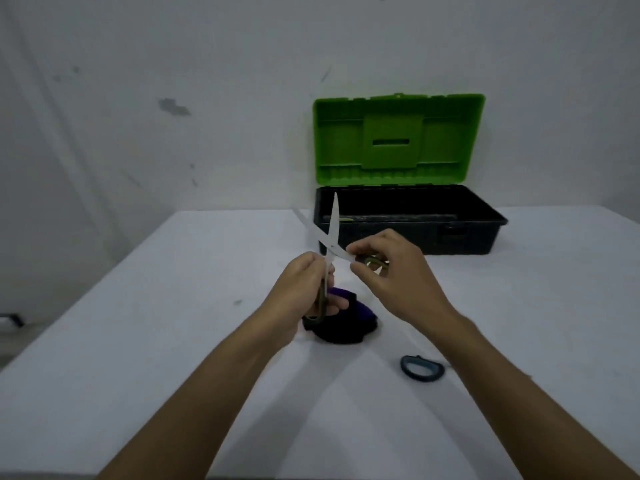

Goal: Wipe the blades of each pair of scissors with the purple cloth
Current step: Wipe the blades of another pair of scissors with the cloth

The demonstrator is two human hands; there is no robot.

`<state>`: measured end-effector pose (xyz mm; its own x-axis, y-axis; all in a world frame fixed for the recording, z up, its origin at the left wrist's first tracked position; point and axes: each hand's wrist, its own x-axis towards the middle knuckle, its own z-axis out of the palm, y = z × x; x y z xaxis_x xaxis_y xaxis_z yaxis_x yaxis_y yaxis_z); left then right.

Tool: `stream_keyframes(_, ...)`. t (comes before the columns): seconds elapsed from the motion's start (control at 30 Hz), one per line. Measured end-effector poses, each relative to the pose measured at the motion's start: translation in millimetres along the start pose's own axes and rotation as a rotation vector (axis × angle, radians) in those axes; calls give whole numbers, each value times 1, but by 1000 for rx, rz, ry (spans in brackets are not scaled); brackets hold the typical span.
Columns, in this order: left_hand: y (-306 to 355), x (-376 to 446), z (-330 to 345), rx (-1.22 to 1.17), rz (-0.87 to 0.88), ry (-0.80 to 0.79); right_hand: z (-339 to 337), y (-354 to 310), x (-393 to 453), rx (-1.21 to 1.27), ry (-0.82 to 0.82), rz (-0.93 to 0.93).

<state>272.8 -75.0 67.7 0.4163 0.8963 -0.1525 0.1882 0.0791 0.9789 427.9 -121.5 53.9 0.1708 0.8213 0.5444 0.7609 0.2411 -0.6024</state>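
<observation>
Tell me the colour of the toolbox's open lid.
Bright green; the lid shows best in the head view, above a black base.

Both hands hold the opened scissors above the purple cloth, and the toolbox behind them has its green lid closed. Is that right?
Not quite: the toolbox stands with its green lid open and upright, as the head view shows. The rest holds: the left hand and right hand each grip a handle of the opened scissors above the purple cloth.

The white table point(138, 341) lies bare along its left edge and near edge, while the open toolbox point(408, 216) blocks its far edge, the purple cloth point(346, 327) sits mid-table, and a blue scissor handle point(422, 368) lies toward the right edge.
</observation>
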Motion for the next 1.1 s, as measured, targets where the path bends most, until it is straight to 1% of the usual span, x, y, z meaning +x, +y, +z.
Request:
stream_keyframes(0.13, -11, -5, -45, 124, 102, 169, 29, -8, 7, 66, -42, 34)
stream_keyframes(0.2, -14, -11, -62, 185, 163, 242, 37, -4, 7, 2, -96, 75)
stream_keyframes(0.23, -16, -12, -69, 205, 190, 273, 40, -1, 7, -49, -168, 99)
stream_keyframes(0.33, -20, -13, -86, 228, 237, 318, 49, 0, 3, -154, -460, 137)
stream_keyframes(0.4, -20, -14, -91, 238, 234, 310, 54, -2, -1, -204, -576, 100)
stream_keyframes(0.43, -20, -14, -93, 232, 229, 303, 58, -2, -3, -240, -597, 81)
stream_keyframes(0.47, -20, -14, -94, 222, 224, 292, 62, -2, -6, -286, -589, 62)
stream_keyframes(0.53, -19, -12, -93, 205, 220, 269, 68, 1, -10, -351, -518, 15)
stream_keyframes(0.6, -17, -9, -92, 207, 227, 258, 68, 4, -10, -324, -437, -6)
stream_keyframes(0.7, -9, -1, -91, 220, 234, 241, 50, 16, 5, -228, -286, 66)
stream_keyframes(0.77, -2, 6, -90, 245, 234, 228, 29, 26, 23, -62, -142, 127)
stream_keyframes(0.83, 7, 15, -86, 275, 246, 212, 3, 25, 41, 297, -28, 185)
stream_keyframes(0.87, 12, 21, -83, 292, 256, 200, -8, 22, 48, 474, -2, 185)
stream_keyframes(0.9, 17, 26, -79, 310, 267, 184, -16, 20, 53, 589, 15, 162)
stream_keyframes(0.93, 22, 32, -74, 328, 281, 166, -23, 17, 57, 637, 23, 126)
stream_keyframes(0.97, 25, 37, -67, 346, 296, 149, -27, 15, 61, 648, 25, 82)
stream_keyframes(1.03, 31, 47, -52, 374, 322, 122, -29, 13, 66, 593, 34, -8)
stream_keyframes(1.1, 36, 56, -36, 401, 350, 111, -27, 15, 69, 437, 65, -109)
